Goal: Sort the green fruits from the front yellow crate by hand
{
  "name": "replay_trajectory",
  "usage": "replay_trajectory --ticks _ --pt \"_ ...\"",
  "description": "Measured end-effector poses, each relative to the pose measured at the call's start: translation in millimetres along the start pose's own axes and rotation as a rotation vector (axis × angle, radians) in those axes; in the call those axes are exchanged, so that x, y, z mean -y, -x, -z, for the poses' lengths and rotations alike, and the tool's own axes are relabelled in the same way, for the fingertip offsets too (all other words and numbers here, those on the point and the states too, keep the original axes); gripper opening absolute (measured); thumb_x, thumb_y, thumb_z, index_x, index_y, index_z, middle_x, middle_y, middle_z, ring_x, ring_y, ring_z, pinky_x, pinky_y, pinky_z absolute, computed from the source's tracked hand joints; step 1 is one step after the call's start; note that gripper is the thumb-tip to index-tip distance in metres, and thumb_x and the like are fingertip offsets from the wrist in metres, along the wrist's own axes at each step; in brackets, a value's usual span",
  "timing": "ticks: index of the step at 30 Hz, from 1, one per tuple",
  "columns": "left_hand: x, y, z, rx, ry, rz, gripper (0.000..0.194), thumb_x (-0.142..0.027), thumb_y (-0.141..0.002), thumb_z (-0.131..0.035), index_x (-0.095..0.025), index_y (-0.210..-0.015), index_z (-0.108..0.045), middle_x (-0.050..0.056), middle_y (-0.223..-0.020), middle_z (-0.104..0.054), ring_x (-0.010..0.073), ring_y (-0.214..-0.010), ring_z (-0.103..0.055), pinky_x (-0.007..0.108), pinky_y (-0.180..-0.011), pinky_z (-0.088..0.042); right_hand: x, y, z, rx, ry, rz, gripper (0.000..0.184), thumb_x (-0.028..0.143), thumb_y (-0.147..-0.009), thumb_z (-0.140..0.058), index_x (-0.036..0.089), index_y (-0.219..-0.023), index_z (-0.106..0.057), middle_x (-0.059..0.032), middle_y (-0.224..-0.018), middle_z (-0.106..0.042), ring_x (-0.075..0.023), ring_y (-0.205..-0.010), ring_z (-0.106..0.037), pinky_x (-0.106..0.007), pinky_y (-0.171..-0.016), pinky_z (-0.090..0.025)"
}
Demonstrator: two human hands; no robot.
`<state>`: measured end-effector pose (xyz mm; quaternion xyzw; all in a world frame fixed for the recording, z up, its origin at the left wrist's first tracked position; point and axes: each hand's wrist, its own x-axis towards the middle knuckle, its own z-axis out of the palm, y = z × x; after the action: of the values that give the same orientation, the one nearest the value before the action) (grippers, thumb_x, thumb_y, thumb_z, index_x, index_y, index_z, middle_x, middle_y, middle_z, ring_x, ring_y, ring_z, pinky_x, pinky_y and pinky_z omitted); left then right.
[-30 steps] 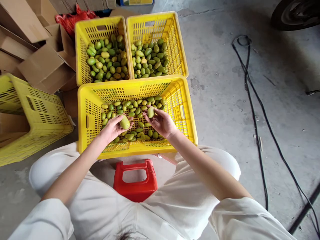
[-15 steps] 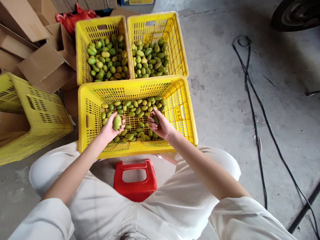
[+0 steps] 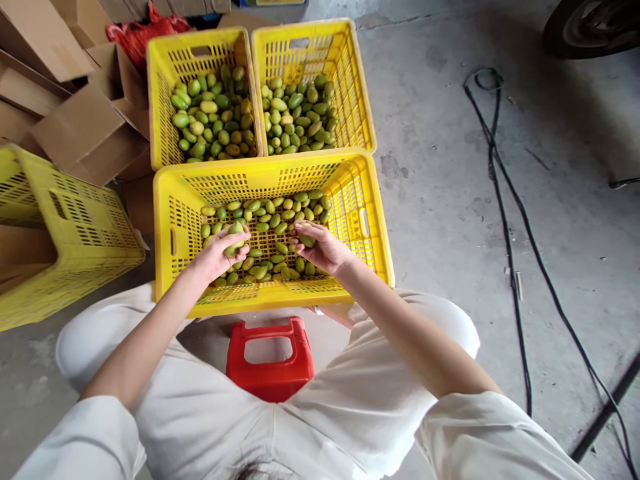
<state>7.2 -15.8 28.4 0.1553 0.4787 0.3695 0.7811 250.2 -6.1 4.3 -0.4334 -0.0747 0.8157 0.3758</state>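
A yellow plastic crate [image 3: 273, 172] stands on the floor before me, its bottom covered with several small green mangoes [image 3: 280, 212]. My left hand [image 3: 217, 252] is inside it, fingers curled round one green mango [image 3: 234, 239]. My right hand [image 3: 323, 250] is also inside, closed on another green mango [image 3: 307, 239]. Behind this crate stand two more yellow crates side by side, the left crate [image 3: 159, 100] and the right crate [image 3: 350, 73], each holding a pile of green mangoes.
A red plastic stool [image 3: 270, 360] sits between my knees. An overturned yellow crate [image 3: 65, 233] lies at the left, with cardboard boxes [image 3: 75, 127] behind it. Black cables [image 3: 505, 220] run over the concrete floor on the right. A tyre [image 3: 590, 23] shows at top right.
Both hands have drawn down and back into the near crate. My left hand's mango shifted left; my right hand's fingers, spread a second ago, have closed over its mango.
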Motion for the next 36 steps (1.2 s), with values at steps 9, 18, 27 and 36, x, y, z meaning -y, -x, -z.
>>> replay_trajectory --ticks 9,18,27,36 --pt "4 -4 0.7 -0.078 -0.061 0.056 0.028 -0.03 -0.084 -0.081 -0.016 -0.074 -0.059 -0.002 -0.062 -0.058 0.0059 -0.043 -0.049 0.016 -0.038 -0.033 -1 0 1 0.11 0.097 -0.096 0.038 0.048 -0.098 -0.067 0.02 -0.075 -0.054 0.0061 -0.057 -0.046 -0.0049 -0.042 -0.031 -0.014 -0.037 -0.027" --pt "-10 0 -6.8 -0.195 0.124 -0.037 0.011 -0.019 -0.095 -0.059 -0.015 -0.1 -0.067 0.01 -0.094 -0.076 0.0224 -0.091 -0.077 0.037 -0.086 -0.065 13 2 -6 0.044 -0.073 0.083 0.031 0.01 -0.088 -0.054 0.022 -0.112 -0.069 -0.0032 -0.1 -0.079 -0.0165 -0.093 -0.075 -0.028 -0.084 -0.066" --pt "5 5 1.2 0.115 -0.251 0.122 0.04 -0.04 -0.075 -0.094 -0.017 -0.085 -0.063 0.004 -0.08 -0.07 0.0134 -0.058 -0.065 0.018 -0.041 -0.041 -2 2 1 0.052 0.234 -0.037 0.027 0.018 -0.07 -0.091 0.018 -0.08 -0.066 -0.0051 -0.083 -0.076 -0.0102 -0.063 -0.062 -0.018 -0.05 -0.051" --pt "6 -6 7.3 -0.058 -0.208 0.077 0.028 -0.026 -0.072 -0.093 -0.012 -0.09 -0.078 0.006 -0.074 -0.071 0.0115 -0.058 -0.062 0.018 -0.046 -0.042 -3 2 -1 -0.008 0.451 0.078 0.052 0.067 -0.081 -0.083 0.023 -0.082 -0.056 0.0078 -0.05 -0.044 -0.0054 -0.04 -0.028 -0.02 -0.038 -0.013"
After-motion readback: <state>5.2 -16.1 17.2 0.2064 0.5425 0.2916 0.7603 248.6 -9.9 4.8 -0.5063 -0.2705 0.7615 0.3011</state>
